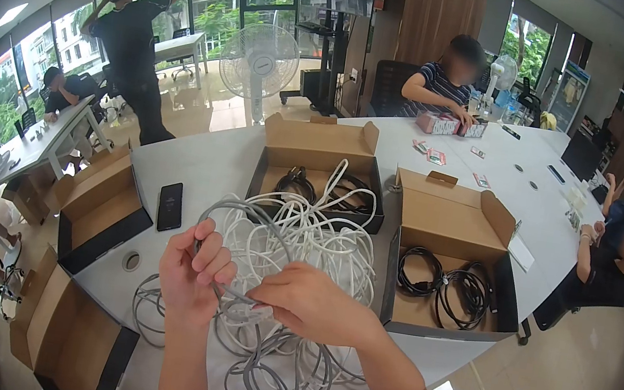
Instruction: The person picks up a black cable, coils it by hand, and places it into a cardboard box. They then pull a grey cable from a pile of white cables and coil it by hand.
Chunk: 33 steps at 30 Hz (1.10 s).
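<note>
A grey cable (264, 216) arcs up between my two hands above the table. My left hand (195, 262) has its fingers curled round one part of it. The fingers of my right hand (303, 300) pinch the same cable near a clear plug end, partly hidden by the fingers. Under and behind the hands lies a tangled heap of white cables (321, 237). Loops of more grey cable (274, 381) spread over the near side of the table, and some reach out left of my left wrist.
Open cardboard boxes stand around the heap: a back box (259, 178) and a right box (504, 323), both with coiled black cables (463, 297), plus two at left (102, 231) (74, 329). A phone (170, 207) lies on the table (211, 159). Across it, a person (448, 82) handles small packs.
</note>
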Motion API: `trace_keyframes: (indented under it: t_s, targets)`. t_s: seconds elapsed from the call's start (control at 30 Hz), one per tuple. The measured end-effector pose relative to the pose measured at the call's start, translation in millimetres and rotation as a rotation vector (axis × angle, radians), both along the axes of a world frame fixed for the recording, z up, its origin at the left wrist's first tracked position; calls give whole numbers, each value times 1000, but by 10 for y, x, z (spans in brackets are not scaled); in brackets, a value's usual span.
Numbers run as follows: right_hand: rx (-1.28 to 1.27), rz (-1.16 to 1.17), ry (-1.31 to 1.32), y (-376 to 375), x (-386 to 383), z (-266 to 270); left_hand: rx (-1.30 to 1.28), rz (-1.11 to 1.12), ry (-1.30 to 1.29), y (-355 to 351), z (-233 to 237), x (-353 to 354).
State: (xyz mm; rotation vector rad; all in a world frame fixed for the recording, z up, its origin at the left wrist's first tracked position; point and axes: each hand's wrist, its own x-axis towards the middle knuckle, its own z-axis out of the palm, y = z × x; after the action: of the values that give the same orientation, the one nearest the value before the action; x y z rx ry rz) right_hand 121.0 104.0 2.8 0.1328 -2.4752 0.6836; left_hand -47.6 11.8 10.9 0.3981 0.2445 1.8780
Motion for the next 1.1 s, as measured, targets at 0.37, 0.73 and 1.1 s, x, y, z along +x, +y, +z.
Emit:
trace_keyframes:
  t_s: [0.37, 0.73, 1.1]
  targets:
    - [-339, 38, -19, -224, -277, -214, 284, -144, -25, -45, -121, -50]
    - [-404, 37, -109, -167, -299, -273, 231, 69, -263, -8, -111, 26]
    - [-880, 287, -25, -124, -207, -108, 83, 385, 97, -16, 30, 163]
